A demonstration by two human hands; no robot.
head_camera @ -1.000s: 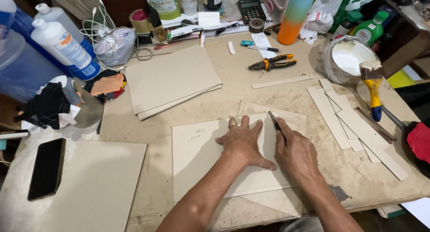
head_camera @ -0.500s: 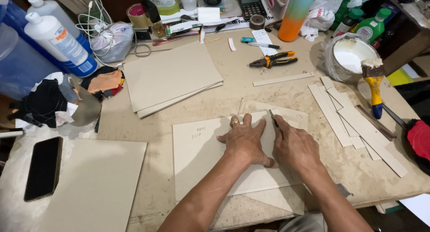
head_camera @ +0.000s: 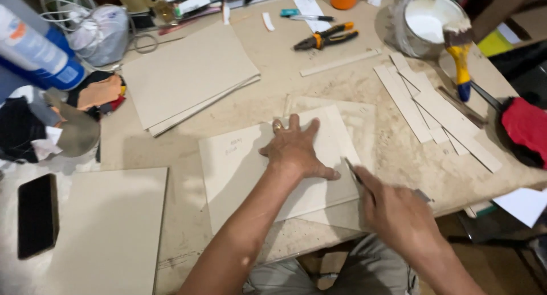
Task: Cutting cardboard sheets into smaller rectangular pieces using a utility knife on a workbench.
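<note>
Cardboard sheet (head_camera: 245, 169) lies flat at the middle of the worktable (head_camera: 273, 90), pinned under the left hand (head_camera: 296, 149), which rests palm down with fingers spread wide on the sheet's upper right part, gripping nothing. The right hand (head_camera: 396, 212) sits at about four o'clock from the left, closed round a slim metal blade (head_camera: 352, 172) whose tip meets the sheet's right edge just beside the left thumb.

The sheet is pale grey-beige, roughly square, with faint pencil marks near its upper left; it overlaps a second board (head_camera: 356, 121) of the same colour that shows at its top and right.

At ten o'clock from the left hand lies a stack of similar boards (head_camera: 188, 75), and at eight o'clock another large board (head_camera: 111, 232) beside a black phone (head_camera: 37, 215). Cut strips (head_camera: 433, 110) fan out at two o'clock. Farther that way stands a white round tub (head_camera: 427, 21) with a yellow-and-blue-handled brush (head_camera: 458, 53) across its rim. A white plastic bottle with a blue label (head_camera: 34, 50) leans at the far left — its print too blurred to make out. Orange-handled pliers (head_camera: 325, 37) lie at twelve o'clock.
</note>
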